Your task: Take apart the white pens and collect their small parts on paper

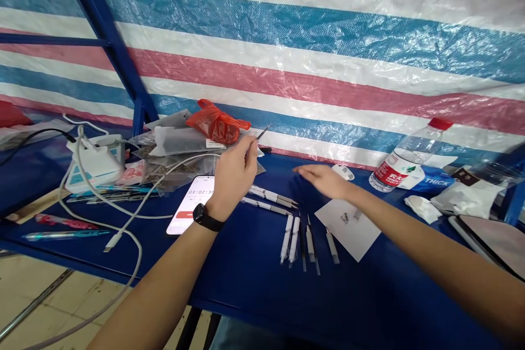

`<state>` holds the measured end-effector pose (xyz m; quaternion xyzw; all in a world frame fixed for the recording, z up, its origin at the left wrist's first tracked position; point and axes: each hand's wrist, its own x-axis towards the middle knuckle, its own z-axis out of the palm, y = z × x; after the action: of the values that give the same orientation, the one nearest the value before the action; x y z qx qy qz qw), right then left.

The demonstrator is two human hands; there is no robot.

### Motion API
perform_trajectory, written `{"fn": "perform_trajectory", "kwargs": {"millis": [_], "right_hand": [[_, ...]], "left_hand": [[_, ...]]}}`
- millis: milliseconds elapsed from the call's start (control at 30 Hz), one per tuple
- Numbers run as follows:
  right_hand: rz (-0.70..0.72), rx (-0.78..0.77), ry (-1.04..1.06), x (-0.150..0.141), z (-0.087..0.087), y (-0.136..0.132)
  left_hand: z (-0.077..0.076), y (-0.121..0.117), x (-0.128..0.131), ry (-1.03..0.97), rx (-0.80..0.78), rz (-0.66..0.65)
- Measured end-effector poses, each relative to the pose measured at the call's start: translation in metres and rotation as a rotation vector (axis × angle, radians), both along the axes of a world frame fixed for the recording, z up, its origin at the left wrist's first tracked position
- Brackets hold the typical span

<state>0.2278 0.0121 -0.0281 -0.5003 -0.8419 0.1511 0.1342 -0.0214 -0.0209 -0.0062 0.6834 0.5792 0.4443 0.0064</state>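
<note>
Along my blue work table [246, 279], a striped plastic tarp [311, 38] in white, blue and pink fills the view, hanging behind a blue steel frame [110, 49]. Tile floor [53, 295] shows past the table's near edge. My left hand [233, 175], with a black smartwatch [204, 217] on its wrist, is pinched closed on a thin pointed tool [260, 134], whose tip angles up toward the tarp. My right hand [322, 179] is open and flat, holding nothing, just above the table and near a sheet of white paper [348, 235] with tiny pieces [346, 217] on it. Slim white sticks [287, 238] with dark tips lie in a loose row beside that sheet, and more lie just right of my left hand. To the left, a phone [191, 205] shows a timer, beside a white charger [95, 164], tangled white cables [123, 240] and colored pens [65, 235]. Behind them sit clear bags [176, 142] under a red plastic bag [217, 123]. Off to the right stand a water bottle [404, 156] with a red cap, a crumpled tissue [422, 209] and a tablet [492, 240].
</note>
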Motion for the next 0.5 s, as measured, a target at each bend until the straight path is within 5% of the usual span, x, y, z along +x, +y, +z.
{"fn": "perform_trajectory", "kwargs": {"millis": [100, 233, 500], "right_hand": [[0.041, 0.008, 0.028, 0.002, 0.011, -0.003], [0.225, 0.089, -0.109, -0.009, -0.002, -0.022], [0.243, 0.13, -0.089, -0.005, -0.007, -0.047]], "left_hand": [[0.0, -0.001, 0.0, -0.011, 0.01, -0.015], [0.0, -0.002, 0.002, -0.014, 0.011, -0.039], [-0.001, -0.001, 0.002, -0.016, -0.018, -0.05]]}}
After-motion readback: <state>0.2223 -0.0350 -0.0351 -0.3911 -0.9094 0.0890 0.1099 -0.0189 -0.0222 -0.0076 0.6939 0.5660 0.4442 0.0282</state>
